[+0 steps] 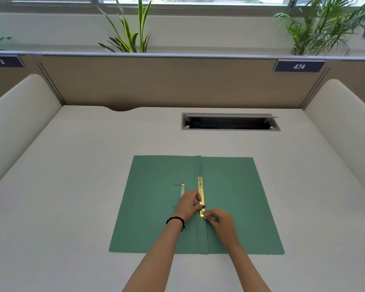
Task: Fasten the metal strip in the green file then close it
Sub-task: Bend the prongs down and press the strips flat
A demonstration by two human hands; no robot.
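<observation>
The green file (236, 199) lies open and flat on the desk. A long gold metal strip (201, 188) runs along its centre fold. A second, shorter gold piece (182, 189) sits on the left flap, partly hidden by my left hand (189, 204). My left hand presses down on the lower part of the strip with its fingers. My right hand (222, 223) pinches a thin metal prong at the strip's near end.
The white desk (72, 186) has a cable slot (230, 122) with a raised lid behind the file. Curved white dividers stand at the left (19, 114) and right (343, 123). A beige partition (167, 81) with plants behind it closes the back.
</observation>
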